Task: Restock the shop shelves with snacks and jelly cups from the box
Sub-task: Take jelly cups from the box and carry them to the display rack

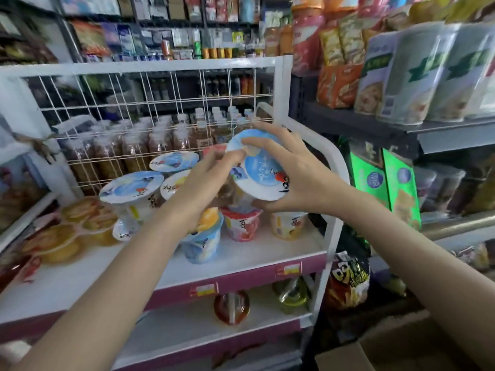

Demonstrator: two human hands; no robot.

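From the head camera we see both hands raised over a white shelf (267, 253) with a pink front edge. The right hand (300, 172) grasps a jelly cup (261, 174) by the rim of its blue and white lid, thumb at the cup's six o'clock and fingers curled over its twelve o'clock edge; the cup is tilted, lid towards us, and sits just above the row of cups on the shelf. The left hand (211, 180) comes in from eight o'clock, and its fingertips (235, 156) touch the lid at ten o'clock; whether it holds anything underneath we cannot tell. Below the held cup stand a red cup (242, 226), a yellow cup (288, 224) at its three o'clock and a blue cup (202, 242) at its eight o'clock. At nine o'clock from the hands more lidded cups (132, 187) are stacked, with a pack of orange jelly pots (67, 234) further left. Behind them a white wire rack (150, 103) fronts rows of bottles (139, 145). At five o'clock a snack bag (348, 282) hangs beside the shelf, and a cardboard box (345, 354) sits at the bottom edge. At two o'clock grey shelves hold large white packets (417, 73).
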